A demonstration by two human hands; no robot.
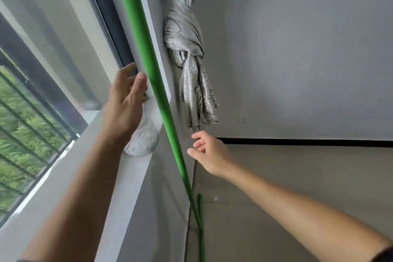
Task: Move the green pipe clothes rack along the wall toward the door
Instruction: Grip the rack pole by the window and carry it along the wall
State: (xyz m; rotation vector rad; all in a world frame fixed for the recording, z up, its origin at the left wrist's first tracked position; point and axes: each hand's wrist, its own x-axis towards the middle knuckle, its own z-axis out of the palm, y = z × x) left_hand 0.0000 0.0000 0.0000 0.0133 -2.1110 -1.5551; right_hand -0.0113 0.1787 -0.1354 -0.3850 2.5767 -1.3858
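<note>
From the head camera, the left hand is up high beside the window. Its fingers are spread wide and loose, and it holds nothing. The thumb is just beside the long green pipe, very near it, but I cannot tell if it touches. The right hand is lower, on the other side of the pipe. Its fingers are half curled and a little apart, and it holds nothing too. The fingertips are near the pipe with a small gap of wall showing between them. The green pipe is part of the clothes rack. It runs in a slanted line from the top of the picture down between the two hands to the floor. At the bottom it meets a thinner green pipe that lies along the foot of the wall. The pipe stands close to the white window frame and the grey wall. Behind the left hand, a clear glass vase sits on the window sill. A grey curtain, tied in a big knot, hangs on the wall just right of the pipe and above the right hand. Green leaves and dark bars show outside the window.
</note>
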